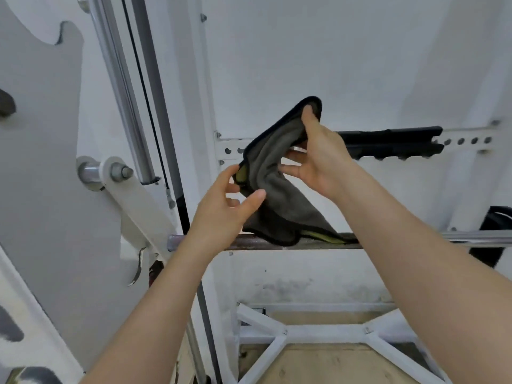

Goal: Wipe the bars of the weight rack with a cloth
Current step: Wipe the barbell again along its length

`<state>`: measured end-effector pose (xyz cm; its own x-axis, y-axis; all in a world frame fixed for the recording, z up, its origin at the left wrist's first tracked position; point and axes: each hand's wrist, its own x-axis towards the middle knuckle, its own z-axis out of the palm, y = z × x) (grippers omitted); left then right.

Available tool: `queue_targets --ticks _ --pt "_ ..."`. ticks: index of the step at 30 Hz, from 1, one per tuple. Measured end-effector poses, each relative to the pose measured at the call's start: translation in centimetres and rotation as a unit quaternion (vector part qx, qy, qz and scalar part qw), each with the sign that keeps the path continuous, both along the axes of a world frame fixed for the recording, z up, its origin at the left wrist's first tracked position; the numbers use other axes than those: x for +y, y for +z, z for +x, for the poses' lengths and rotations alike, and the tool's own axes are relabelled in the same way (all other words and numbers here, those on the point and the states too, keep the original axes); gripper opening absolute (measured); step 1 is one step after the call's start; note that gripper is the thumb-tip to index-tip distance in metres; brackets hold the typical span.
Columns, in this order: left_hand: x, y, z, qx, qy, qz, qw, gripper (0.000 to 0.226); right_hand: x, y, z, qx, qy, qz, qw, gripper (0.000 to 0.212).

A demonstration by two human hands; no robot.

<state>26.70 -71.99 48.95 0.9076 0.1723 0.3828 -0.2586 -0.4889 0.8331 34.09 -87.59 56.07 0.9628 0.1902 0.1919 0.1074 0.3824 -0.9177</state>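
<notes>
A dark grey cloth (277, 187) with black edging and a yellow-green underside hangs in front of me, held between both hands. My right hand (318, 159) pinches its upper corner with thumb and fingers. My left hand (230, 206) holds the cloth's left edge, thumb against the fabric. The cloth's lower edge drapes onto a horizontal steel bar (471, 236) of the weight rack, which runs across the middle of the view. A chrome vertical guide rod (122, 87) stands at the left.
White rack uprights and a pivoting white arm (133, 206) with a bolt stand at the left. A perforated white crossbar (468, 141) with a black pad (393, 142) is on the wall behind. White base struts (327, 332) lie over the floor below.
</notes>
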Motion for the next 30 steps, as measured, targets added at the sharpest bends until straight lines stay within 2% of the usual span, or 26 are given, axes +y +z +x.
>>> queue_targets --ticks 3,5,8,10,12,14,15,17,18,20,21,23,25,26,27,28,29,30 --pt "-1.1 1.8 2.5 -0.008 0.019 -0.049 0.999 0.013 -1.2 -0.2 -0.5 0.003 0.018 0.025 1.000 0.040" --pt "-1.7 2.6 4.0 0.015 0.000 -0.082 0.997 0.010 -2.3 -0.1 -0.3 0.019 0.020 0.053 0.998 0.040" --pt "-3.0 3.1 5.5 0.075 -0.084 -0.139 0.984 0.039 -3.3 0.3 -0.1 0.017 0.032 0.082 0.996 0.039" --pt "-3.4 3.8 6.7 -0.025 -0.009 -0.111 0.994 0.036 -3.9 0.3 0.1 -0.023 -0.018 0.008 1.000 0.035" --pt "-3.3 5.6 6.6 -0.189 0.086 -0.081 0.975 0.027 -5.6 -0.1 0.0 -0.115 -0.117 -0.164 0.973 0.036" --pt "-3.1 7.2 4.9 -0.290 0.074 -0.115 0.947 0.030 -8.4 -0.8 -0.6 -0.177 -0.158 -0.281 0.930 0.036" --pt "-3.1 7.4 3.4 -0.297 0.024 -0.155 0.942 0.031 -10.0 -1.2 -1.3 -0.183 -0.155 -0.316 0.918 0.038" --pt "-4.1 6.4 -0.1 -0.245 -0.119 -0.211 0.939 0.033 -12.9 -1.7 -3.0 -0.168 -0.152 -0.341 0.912 0.042" --pt "-5.1 5.1 -1.6 -0.202 -0.174 -0.201 0.943 0.033 -13.7 -1.9 -3.9 -0.167 -0.142 -0.331 0.918 0.041" --pt "-7.3 2.2 -3.5 -0.098 -0.215 -0.108 0.966 0.035 -13.2 -2.4 -5.2 -0.160 -0.024 -0.347 0.924 0.039" --pt "-7.9 1.0 -4.0 -0.037 -0.230 -0.052 0.971 0.034 -12.1 -2.8 -5.6 -0.150 0.062 -0.421 0.892 0.040" --pt "-7.3 -0.5 -4.9 0.093 -0.300 0.051 0.948 0.029 -10.0 -4.5 -5.0 -0.136 0.179 -0.581 0.782 0.061" --pt "-4.6 -0.9 -5.3 0.163 -0.320 0.066 0.931 0.028 -9.0 -6.5 -3.7 -0.148 0.151 -0.691 0.692 0.082" --pt "-3.1 -0.9 -5.1 0.154 -0.280 0.031 0.947 0.030 -8.8 -7.5 -2.9 -0.165 0.109 -0.735 0.649 0.084" --pt "-1.5 -1.2 -4.6 0.124 -0.190 0.001 0.974 0.035 -8.4 -8.4 -2.5 -0.182 0.071 -0.768 0.609 0.079" --pt "0.1 -1.7 -3.6 0.077 -0.064 0.035 0.994 0.041 -7.8 -9.4 -2.1 -0.206 0.032 -0.793 0.573 0.069" --pt "1.1 -2.1 -2.6 0.046 0.059 0.166 0.983 0.044 -7.0 -10.2 -1.9 -0.242 -0.015 -0.806 0.540 0.057" --pt "1.9 -2.7 -1.8 0.059 0.136 0.313 0.938 0.045 -6.1 -10.9 -2.0 -0.279 -0.055 -0.806 0.519 0.046"
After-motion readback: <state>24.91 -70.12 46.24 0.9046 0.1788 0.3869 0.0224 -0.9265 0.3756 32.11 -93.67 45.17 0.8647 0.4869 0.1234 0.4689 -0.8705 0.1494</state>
